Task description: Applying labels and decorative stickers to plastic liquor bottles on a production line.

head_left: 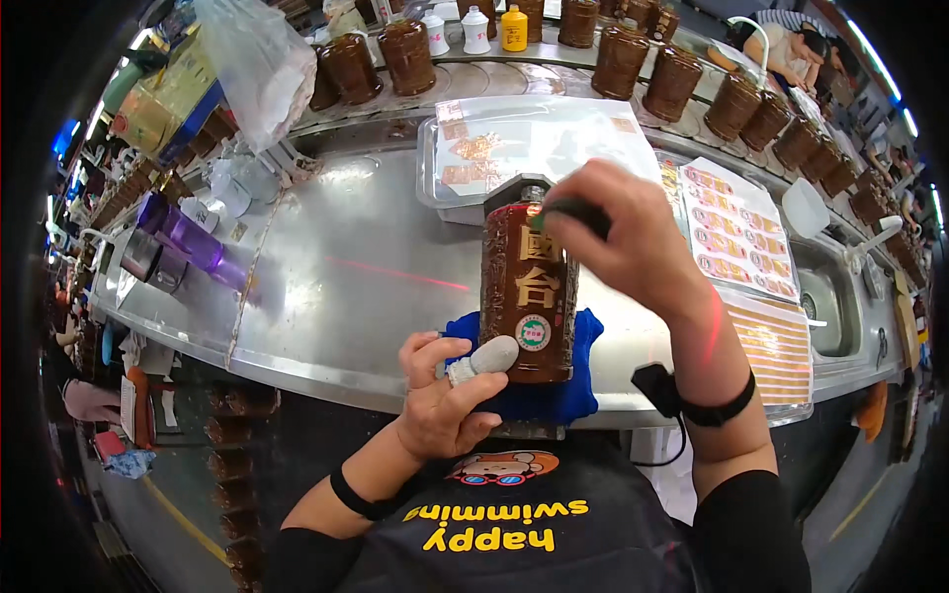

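Note:
A brown, ribbed bottle point(528, 296) with large gold characters and a round green-and-white label is on a folded blue cloth point(583, 371), in front of me at the table's near edge. My left hand point(445, 390) is at the bottle's lower left, fingers apart. One finger wears a whitish finger cot point(491, 356), which overlaps the bottle beside the round label. Over the bottle's upper right my right hand point(628, 232) is closed around a small dark green piece point(578, 212). Its exact kind is hidden by the fingers and slightly blurred.
A clear plastic box point(430, 168) with a printed sheet on it stands behind the bottle. Sheets of stickers point(736, 232) lie at right, near a sink point(830, 306). Purple cups point(193, 237) are at left. Brown jars point(407, 59) line the far conveyor.

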{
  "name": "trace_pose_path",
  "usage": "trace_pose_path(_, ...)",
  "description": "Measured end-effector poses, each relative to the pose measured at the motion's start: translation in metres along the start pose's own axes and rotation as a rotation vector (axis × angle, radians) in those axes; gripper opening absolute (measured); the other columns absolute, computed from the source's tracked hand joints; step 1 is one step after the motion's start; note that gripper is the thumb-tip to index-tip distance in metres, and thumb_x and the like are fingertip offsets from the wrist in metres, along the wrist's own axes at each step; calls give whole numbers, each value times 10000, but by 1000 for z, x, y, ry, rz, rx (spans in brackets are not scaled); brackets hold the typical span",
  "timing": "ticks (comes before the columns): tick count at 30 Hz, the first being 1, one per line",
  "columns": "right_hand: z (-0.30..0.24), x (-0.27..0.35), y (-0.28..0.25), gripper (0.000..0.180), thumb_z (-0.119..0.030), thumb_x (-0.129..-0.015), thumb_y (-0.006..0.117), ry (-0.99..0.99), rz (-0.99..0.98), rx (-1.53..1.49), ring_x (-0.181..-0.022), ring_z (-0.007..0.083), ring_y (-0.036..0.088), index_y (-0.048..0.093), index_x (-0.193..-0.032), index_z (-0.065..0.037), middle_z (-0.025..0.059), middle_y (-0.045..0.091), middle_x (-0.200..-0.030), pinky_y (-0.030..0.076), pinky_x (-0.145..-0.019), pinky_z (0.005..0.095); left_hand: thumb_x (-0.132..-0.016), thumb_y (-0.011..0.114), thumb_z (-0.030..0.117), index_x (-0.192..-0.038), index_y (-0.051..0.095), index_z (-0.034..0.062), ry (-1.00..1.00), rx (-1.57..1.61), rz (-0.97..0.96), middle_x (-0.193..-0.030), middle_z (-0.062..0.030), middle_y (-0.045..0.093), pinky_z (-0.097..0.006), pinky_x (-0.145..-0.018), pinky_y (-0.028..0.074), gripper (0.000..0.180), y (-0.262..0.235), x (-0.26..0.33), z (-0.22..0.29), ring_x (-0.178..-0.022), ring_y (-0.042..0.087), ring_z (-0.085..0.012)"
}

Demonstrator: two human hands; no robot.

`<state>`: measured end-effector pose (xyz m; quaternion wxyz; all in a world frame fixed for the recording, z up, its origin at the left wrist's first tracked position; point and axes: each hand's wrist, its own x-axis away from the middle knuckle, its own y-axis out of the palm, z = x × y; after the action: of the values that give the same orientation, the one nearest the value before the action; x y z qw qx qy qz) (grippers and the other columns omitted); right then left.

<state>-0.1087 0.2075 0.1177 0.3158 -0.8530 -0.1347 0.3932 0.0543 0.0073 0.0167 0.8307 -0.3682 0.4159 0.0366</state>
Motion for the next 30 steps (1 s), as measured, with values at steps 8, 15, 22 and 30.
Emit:
trace_pose_path(8,-38,36,9,212,-77,-655,716,-392,-184,25,-700,250,530,617,-837,-121,57,463,-738,407,-644,372,-892,633,398,-1081,630,137,-69,68,115,-1103,-119,605,-535,-949,351,323,4,14,-7,-1071,492,-311)
trace_pose_path(15,-5,21,4,159,-110,-822,695,45,-13,-66,-728,299,619,637,-940,-21,148,617,-808,497,-655,371,-921,594,419,-1079,616,136,-21,110,136,-1053,-95,659,-535,-962,345,325,-1,-2,-6,-1079,483,-297)
trace_pose_path(22,-6,39,-5,212,-163,-873,709,385,104,-425,-733,71,579,641,-971,12,53,653,-808,481,-649,237,-961,513,429,-1286,609,197,190,-41,-202,-1086,2,681,-477,-1041,291,411,-15,-56,-34,-1215,453,-259)
trace_pose_path(30,8,79,11,173,-140,-918,668,645,214,-899,-779,40,565,607,-1025,-20,0,641,-875,465,-679,197,-959,490,453,-1336,574,210,253,-103,-229,-888,32,698,-473,-1091,207,456,-11,-83,-57,-1199,462,-231)
